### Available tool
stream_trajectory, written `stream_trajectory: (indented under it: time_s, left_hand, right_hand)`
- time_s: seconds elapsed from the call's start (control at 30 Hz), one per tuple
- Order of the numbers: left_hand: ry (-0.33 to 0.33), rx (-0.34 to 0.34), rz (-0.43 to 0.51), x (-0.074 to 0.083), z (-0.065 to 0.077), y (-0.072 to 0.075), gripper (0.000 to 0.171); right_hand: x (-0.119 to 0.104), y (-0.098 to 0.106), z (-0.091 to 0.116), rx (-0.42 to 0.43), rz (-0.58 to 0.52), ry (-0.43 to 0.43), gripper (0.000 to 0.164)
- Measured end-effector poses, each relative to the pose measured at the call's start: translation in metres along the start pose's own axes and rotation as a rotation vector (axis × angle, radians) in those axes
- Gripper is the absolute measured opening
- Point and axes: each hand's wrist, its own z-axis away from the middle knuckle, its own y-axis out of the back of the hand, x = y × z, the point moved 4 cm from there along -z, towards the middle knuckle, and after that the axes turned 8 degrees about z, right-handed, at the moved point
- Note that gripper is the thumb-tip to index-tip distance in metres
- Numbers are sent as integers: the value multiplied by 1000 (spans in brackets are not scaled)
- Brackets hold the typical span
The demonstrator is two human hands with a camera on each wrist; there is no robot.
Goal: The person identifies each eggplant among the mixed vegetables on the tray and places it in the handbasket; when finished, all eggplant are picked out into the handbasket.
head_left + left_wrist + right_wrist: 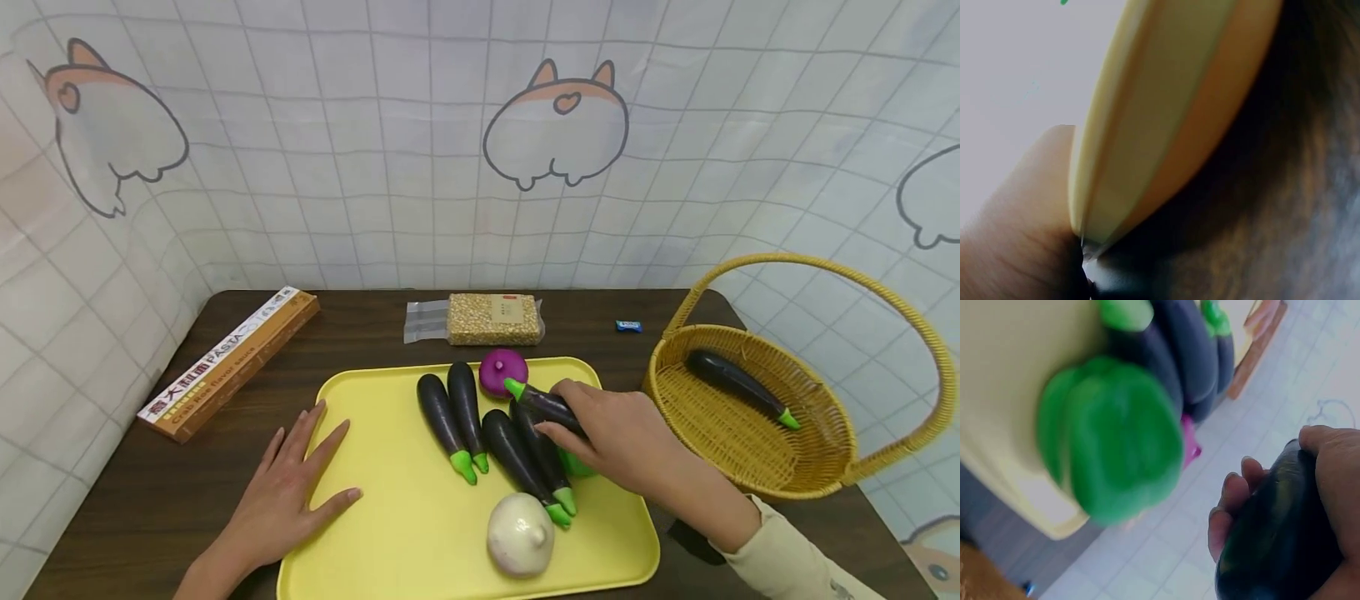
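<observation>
My right hand (626,433) grips a dark eggplant (546,407) over the right part of the yellow tray (397,533). Its green stem end points left. In the right wrist view, thumb and fingers wrap that eggplant (1279,531). Beneath lie several more eggplants (517,454), a purple onion (503,372) behind them and a white round vegetable (521,535) in front. A green bell pepper (1110,440) is mostly hidden by my hand in the head view. My left hand (288,487) rests on the tray's left rim, fingers spread, thumb over the inside.
A wicker basket (750,454) with a tall handle stands right of the tray, one eggplant (738,385) inside. Behind the tray lie a vacuum bag of yellow grains (480,321) and a small blue packet (628,326). A pasta box (232,358) lies at the left.
</observation>
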Motion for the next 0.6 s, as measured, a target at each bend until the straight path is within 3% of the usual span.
stream_trajectory:
  time_s: [0.3, 0.6]
  left_hand:
    - [-1, -6, 9, 0, 0, -1, 87]
    - [1, -9, 6, -1, 1, 0, 87]
  right_hand:
    - [51, 13, 14, 11, 82, -47, 33]
    - [110, 44, 25, 28, 151, -180, 34]
